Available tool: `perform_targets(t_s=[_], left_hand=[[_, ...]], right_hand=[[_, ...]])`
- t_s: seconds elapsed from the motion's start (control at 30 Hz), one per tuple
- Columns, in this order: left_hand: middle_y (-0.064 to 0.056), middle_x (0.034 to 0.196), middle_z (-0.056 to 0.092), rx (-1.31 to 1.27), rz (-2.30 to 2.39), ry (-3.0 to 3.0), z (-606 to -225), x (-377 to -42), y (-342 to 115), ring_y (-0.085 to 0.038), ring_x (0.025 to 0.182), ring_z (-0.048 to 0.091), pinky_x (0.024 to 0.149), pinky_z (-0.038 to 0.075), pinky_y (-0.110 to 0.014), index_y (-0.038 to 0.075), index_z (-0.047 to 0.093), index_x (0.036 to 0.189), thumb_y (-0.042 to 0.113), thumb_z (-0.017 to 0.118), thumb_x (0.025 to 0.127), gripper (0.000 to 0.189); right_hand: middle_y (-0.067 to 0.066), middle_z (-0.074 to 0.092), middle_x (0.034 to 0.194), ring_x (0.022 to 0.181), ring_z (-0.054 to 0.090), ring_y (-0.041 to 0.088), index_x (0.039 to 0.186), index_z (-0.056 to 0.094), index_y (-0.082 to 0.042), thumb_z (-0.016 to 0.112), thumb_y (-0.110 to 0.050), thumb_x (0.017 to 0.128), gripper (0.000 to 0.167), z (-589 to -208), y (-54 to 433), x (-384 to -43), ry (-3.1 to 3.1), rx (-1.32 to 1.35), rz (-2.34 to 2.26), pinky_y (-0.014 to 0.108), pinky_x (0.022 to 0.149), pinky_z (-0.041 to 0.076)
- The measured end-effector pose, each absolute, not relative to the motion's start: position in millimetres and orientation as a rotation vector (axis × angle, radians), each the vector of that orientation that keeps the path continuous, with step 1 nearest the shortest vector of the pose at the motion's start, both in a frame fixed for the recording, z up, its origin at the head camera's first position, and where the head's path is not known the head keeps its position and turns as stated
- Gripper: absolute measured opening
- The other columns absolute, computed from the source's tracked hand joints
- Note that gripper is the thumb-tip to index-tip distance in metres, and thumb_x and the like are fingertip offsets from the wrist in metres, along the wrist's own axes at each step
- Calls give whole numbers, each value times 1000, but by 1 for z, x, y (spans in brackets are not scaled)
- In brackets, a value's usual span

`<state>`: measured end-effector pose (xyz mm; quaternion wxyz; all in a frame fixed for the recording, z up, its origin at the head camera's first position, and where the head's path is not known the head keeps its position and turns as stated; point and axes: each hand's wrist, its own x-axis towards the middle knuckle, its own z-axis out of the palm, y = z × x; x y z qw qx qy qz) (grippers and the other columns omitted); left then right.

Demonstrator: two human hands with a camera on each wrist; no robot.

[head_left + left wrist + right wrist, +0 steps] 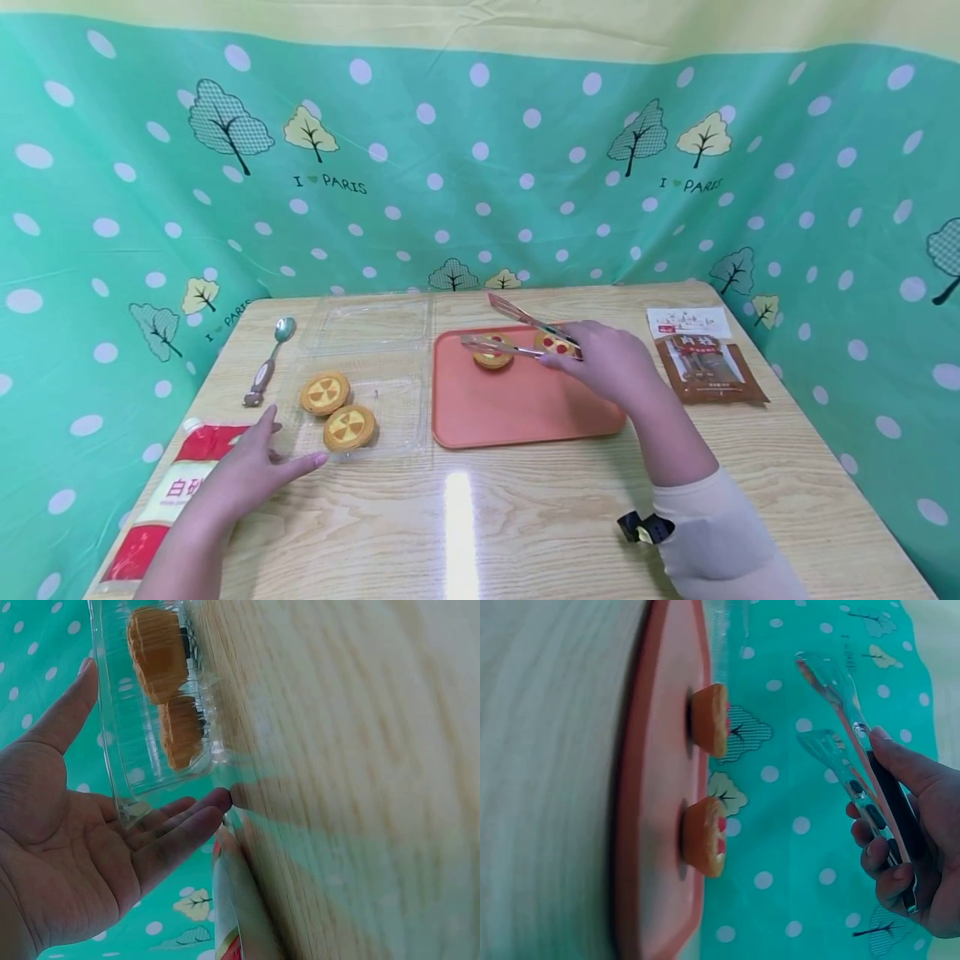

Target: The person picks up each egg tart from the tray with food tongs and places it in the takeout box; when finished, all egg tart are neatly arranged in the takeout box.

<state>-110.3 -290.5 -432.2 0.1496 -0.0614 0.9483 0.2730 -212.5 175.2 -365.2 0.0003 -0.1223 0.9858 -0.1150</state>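
My right hand (609, 360) grips a pair of metal tongs (525, 315), its arms spread with nothing between them. The tongs are over a coral-red tray (517, 417), where a tart with red topping (709, 720) sits beside a second such tart (704, 837). My left hand (251, 467), fingers spread and relaxed, is at the near left corner of a clear plastic box (150, 776). In the left wrist view its thumb reaches the box's rim. Inside the box lie a tart with a yellow pattern (325, 393) and another overlapping it (349, 428).
The box's clear lid (375, 321) lies folded back behind it. A spoon (264, 372) lies at the left. Under the left forearm is a red and white bag (161, 508). A brown packet (701, 367) lies at the right. Polka-dot curtains (480, 208) surround the table's back and sides.
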Motion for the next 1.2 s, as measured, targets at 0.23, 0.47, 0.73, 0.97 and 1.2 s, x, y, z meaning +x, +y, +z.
perform_targets(t_s=[0.23,0.47,0.73,0.97,1.2], left_hand=[[-35,154,24,-183,786,2718,-432,-111,-290,-55,129,42,100,35,-71,-1,-11,154,75,62,77,131],[-35,154,24,-173,786,2723,-433,-111,-290,-53,127,45,99,37,-70,-2,-10,154,75,62,78,130],[-34,153,26,-169,780,2734,-435,-112,-291,-52,125,48,98,39,-69,-2,-10,154,74,63,78,130],[-34,152,27,-171,775,2743,-436,-112,-292,-52,124,49,98,39,-69,-3,-9,154,74,63,77,130],[-34,152,27,-170,774,2745,-435,-111,-291,-52,124,49,97,40,-68,-3,-8,154,75,63,77,131]], right_hand=[[11,65,127,99,65,32,135,59,-11,59,-66,87,73,-383,179,-214,3085,-358,-360,50,82,54],[8,69,111,83,63,26,128,64,-12,59,-68,86,70,-400,181,-216,3080,-357,-348,45,69,53],[15,66,125,102,66,36,133,60,-7,56,-69,87,77,-413,184,-218,3041,-321,-355,54,83,54],[14,64,130,107,65,36,135,58,-8,54,-72,86,81,-423,183,-221,2999,-295,-334,54,84,55],[12,69,116,88,68,29,129,63,-7,56,-70,86,76,-426,180,-222,3019,-318,-316,49,74,56]])
